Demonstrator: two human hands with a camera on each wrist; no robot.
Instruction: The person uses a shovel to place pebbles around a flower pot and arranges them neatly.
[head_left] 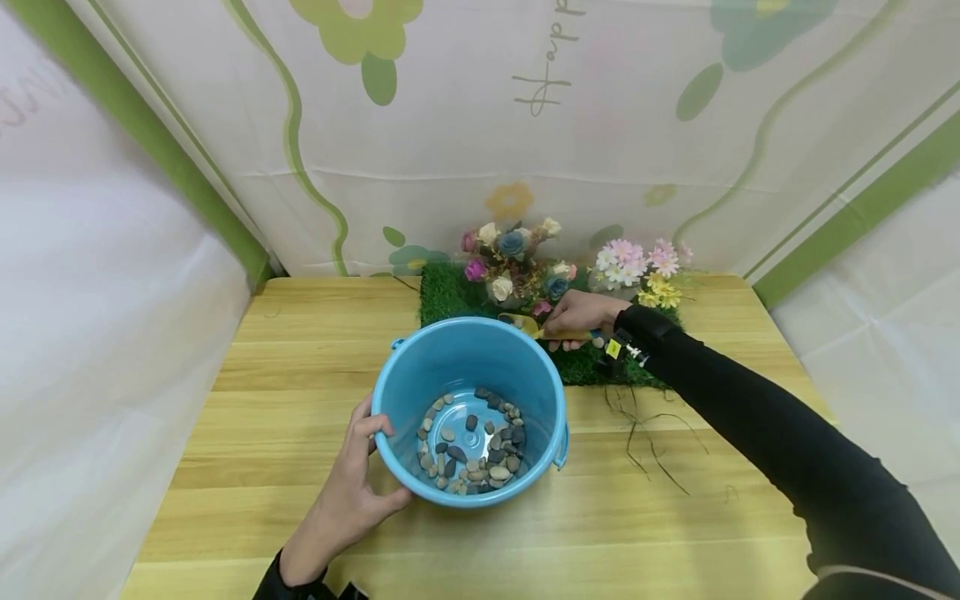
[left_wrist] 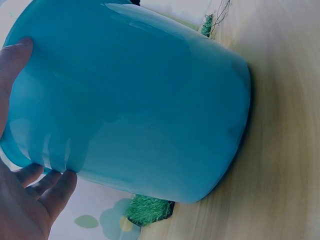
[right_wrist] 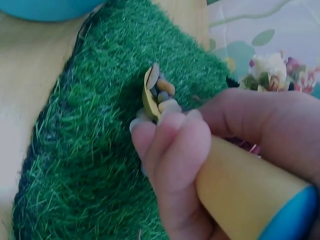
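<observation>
A blue plastic bucket (head_left: 457,354) stands on the wooden table with many grey, black and tan pebbles (head_left: 498,472) over its bottom. My left hand (head_left: 356,487) holds its left side, with a finger hooked over the rim and the thumb against the outer wall. In the right wrist view my right hand (right_wrist: 175,150) grips a small yellow toy shovel (right_wrist: 245,185) by its handle, which has a blue end. Several pebbles (right_wrist: 162,90) lie in the shovel's scoop, held above the artificial grass mat (right_wrist: 95,165) just beyond the bucket.
Artificial roses (head_left: 512,246) stand on the mat's back edge, with pink, white and yellow flowers (head_left: 630,262) to their right. Thin dark twigs (head_left: 637,425) lie on the table (head_left: 285,400) right of the bucket. A printed curtain (head_left: 450,125) hangs behind.
</observation>
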